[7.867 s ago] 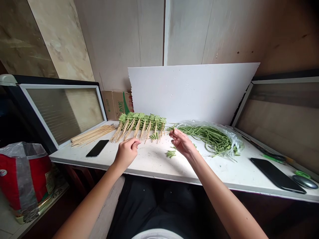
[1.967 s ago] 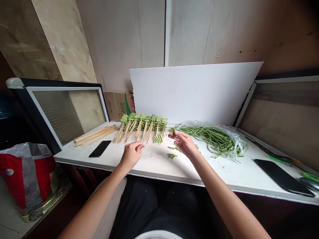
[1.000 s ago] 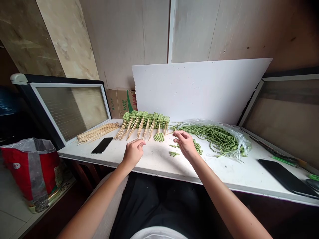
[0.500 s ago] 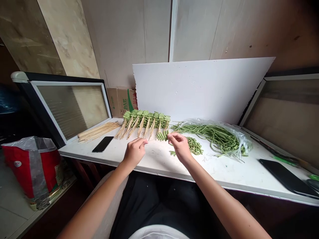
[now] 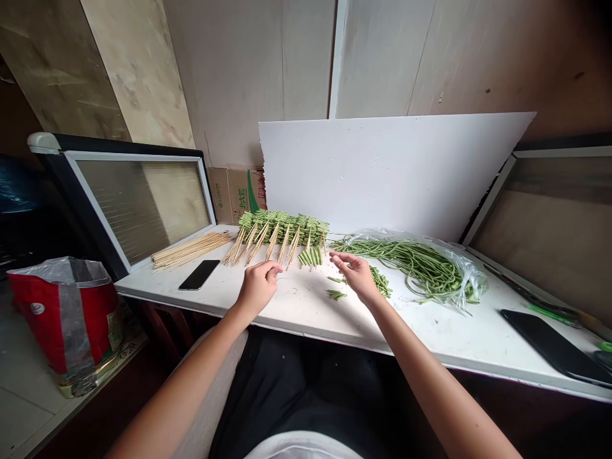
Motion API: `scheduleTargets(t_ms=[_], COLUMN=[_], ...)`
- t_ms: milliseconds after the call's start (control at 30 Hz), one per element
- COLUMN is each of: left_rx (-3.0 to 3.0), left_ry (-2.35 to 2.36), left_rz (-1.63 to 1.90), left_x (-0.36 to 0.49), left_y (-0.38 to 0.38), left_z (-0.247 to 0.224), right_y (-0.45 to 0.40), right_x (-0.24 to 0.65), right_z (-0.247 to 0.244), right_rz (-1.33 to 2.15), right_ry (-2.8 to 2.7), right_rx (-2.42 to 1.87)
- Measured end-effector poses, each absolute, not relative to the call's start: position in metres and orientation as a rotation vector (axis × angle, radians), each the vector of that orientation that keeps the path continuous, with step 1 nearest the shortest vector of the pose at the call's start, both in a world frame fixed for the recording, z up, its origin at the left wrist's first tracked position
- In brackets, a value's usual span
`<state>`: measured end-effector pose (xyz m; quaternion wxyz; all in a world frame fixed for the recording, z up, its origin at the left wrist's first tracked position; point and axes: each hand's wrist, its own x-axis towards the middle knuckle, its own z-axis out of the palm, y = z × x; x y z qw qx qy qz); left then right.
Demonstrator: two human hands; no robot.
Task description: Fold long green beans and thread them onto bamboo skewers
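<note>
Okay, stack (image 5: 285,225) loaded. My left hand (image 5: 258,287) pinching part-filled skewer (image 5: 310,256) in front of it; right hand (image 5: 357,276) grip, can't tell. Unthreaded: cut beans (image 5: 382,284), long beans (image 5: 411,260) right of stack; bare sticks (image 5: 191,250) left.

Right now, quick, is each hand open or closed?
Left hand: curled closed; what it's gripping, if anything, is hidden.
Right hand: bent near the cut long bean pieces; can't tell whether it's open or pinching.
</note>
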<state>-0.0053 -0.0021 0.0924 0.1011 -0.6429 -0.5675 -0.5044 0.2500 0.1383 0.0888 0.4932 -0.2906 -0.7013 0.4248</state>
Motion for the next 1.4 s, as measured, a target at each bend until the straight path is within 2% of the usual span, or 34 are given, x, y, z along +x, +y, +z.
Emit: scheduleTargets(t_ms=[233, 367, 500, 833, 900, 1000, 1067, 1233, 1400], left_rx=[-1.94, -1.965, -1.992, -2.012, -2.0, -1.963, -1.937, -1.923, -1.938], left_ry=[-1.696, -1.692, -1.699, -1.698, -1.699, -1.701, -1.706, -1.758, -1.76], left_rz=[-1.463, -1.456, -1.442, -1.408, -1.415, -1.438, -1.454, -1.511, -1.535], left_x=[-0.006, -0.003, -0.001, -0.001, -0.003, -0.008, -0.012, -0.014, -0.013], left_y=[-0.001, -0.001, 0.0, -0.001, -0.001, -0.001, 0.0, 0.0, -0.001], left_z=[0.091, 0.089, 0.088, 0.089, 0.089, 0.09, 0.09, 0.092, 0.093], right_y=[0.166, 0.164, 0.163, 0.169, 0.171, 0.17, 0.166, 0.152, 0.15], right_x=[0.263, 0.26, 0.258, 0.255, 0.258, 0.262, 0.264, 0.266, 0.266], right_z=[0.054, 0.044, 0.042, 0.04, 0.046, 0.06, 0.072, 0.093, 0.097], right_rz=[0.151, -0.056, -0.092, 0.197, 0.442, 1.081, 1.383, 1.676, 1.754], right_ry=[-2.217, -2.368, -2.392, -2.353, -2.24, -1.922, -1.708, -1.508, -1.313], right_rx=[-1.048, -1.174, -1.154, -0.912, -0.893, -0.801, -0.711, -0.452, -0.383])
